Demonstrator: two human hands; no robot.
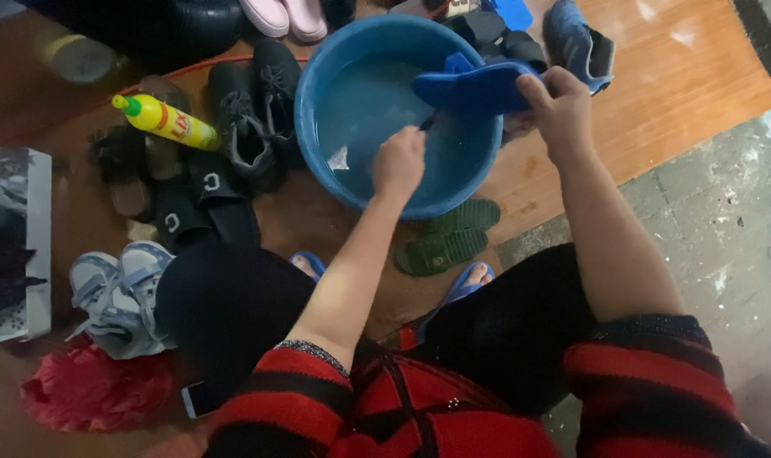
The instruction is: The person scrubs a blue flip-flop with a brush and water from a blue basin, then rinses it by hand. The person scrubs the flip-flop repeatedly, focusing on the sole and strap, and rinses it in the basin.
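A blue basin (317, 102) of water stands on the floor in front of me. My right hand (559, 106) grips a blue slipper (474, 85) by one end and holds it flat over the basin's right side. My left hand (400, 161) is closed just below the slipper, over the water, on what looks like a small dark brush whose tip touches the slipper; most of it is hidden in my fist. A small pale scrap (339, 159) floats in the water.
Shoes ring the basin: black sneakers (254, 110), black slides (203, 208), green sandals (449, 237), grey sneakers (118, 293), a blue shoe (576, 42), pink shoes (283, 17). A yellow detergent bottle (165, 121) lies left. A red cloth (92, 390) sits bottom left.
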